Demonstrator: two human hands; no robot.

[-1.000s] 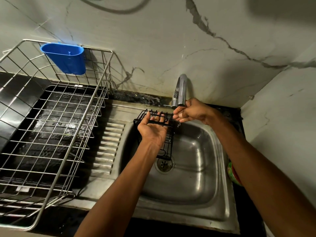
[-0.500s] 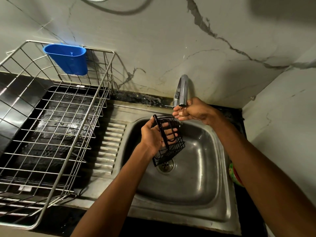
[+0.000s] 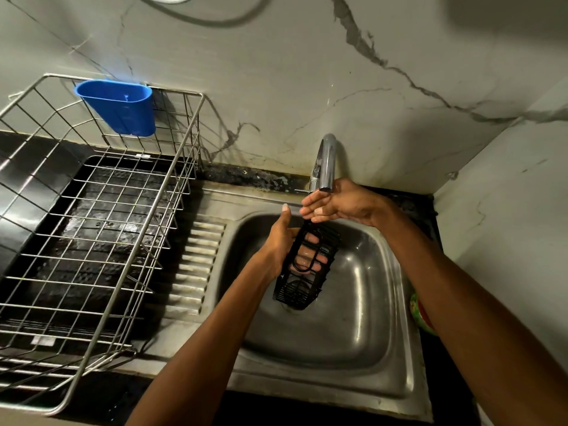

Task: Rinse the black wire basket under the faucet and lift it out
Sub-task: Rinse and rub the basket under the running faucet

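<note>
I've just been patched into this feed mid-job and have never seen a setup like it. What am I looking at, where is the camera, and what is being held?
There is no machine: a person works with bare hands, and the single wide-angle camera sits on their head, looking down. The left hand grips the black wire basket, tilted on end over the steel sink. The right hand is open, fingers straight, just under the faucet spout and above the basket's top. Whether water is running is hard to tell. Left of the sink stands a large wire dish rack with a blue plastic cup hung on its back rim.
</note>
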